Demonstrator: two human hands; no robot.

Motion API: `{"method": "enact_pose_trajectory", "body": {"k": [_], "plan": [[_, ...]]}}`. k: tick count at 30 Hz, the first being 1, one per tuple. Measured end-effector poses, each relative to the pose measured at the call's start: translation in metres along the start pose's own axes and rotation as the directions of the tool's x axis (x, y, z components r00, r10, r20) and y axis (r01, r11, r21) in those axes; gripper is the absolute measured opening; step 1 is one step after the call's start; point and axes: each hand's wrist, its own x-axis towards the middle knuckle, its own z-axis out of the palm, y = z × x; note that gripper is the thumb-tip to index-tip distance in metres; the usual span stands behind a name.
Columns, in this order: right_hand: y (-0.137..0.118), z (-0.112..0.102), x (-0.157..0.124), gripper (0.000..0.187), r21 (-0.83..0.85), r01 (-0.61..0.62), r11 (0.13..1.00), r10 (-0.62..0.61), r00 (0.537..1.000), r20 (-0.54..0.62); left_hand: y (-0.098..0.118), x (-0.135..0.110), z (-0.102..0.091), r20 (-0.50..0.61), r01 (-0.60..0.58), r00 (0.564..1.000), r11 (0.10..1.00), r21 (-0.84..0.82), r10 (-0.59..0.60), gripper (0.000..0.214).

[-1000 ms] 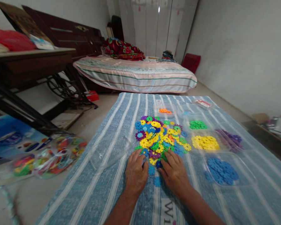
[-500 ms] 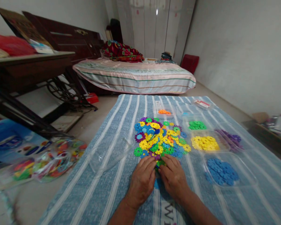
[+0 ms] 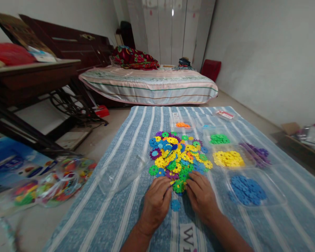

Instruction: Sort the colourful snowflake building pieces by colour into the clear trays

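A mixed heap of flower-shaped plastic discs [image 3: 173, 154] in yellow, green, blue, purple and orange lies on the striped cloth. At its near left edge is my left hand [image 3: 157, 199], its fingers curled and pressed together; the fingertips are partly hidden. My right hand [image 3: 203, 192] is closed at the near right edge, fingers bent down beside the green discs. Whatever either hand may hold is too small or hidden to make out. Between the hands lies a green disc [image 3: 178, 186], and a single blue disc [image 3: 175, 205] sits nearer to me.
On the right stand clear trays of sorted discs: blue [image 3: 248, 190], yellow [image 3: 229, 159], green [image 3: 219, 139], purple [image 3: 257, 154] and, farther back, orange [image 3: 182, 125]. A clear lid-like piece [image 3: 115, 178] lies left of the heap. Bags of coloured pieces [image 3: 57, 185] rest on the floor.
My hands have drawn apart, the right one moving rightward, which uncovers green and yellow discs between them and the blue disc nearer to me. The view has shifted slightly.
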Motion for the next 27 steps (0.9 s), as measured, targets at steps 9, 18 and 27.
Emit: {"method": "enact_pose_trajectory", "body": {"k": [9,18,27], "plan": [[0.027,-0.018,-0.021,0.017,-0.073,-0.092,0.993,0.092,0.996,-0.011,-0.019,0.038,-0.070,-0.258,0.095,0.966,0.924,0.370,0.004,0.012],[0.031,-0.022,-0.025,0.019,-0.090,-0.146,0.985,0.143,0.989,-0.036,-0.057,0.030,-0.097,-0.287,0.183,0.958,0.775,0.604,-0.002,0.020],[0.033,-0.024,-0.036,0.037,-0.176,-0.176,0.969,0.198,0.974,0.114,0.008,0.016,-0.033,0.010,-0.023,1.000,0.971,0.236,0.022,0.014]]}}
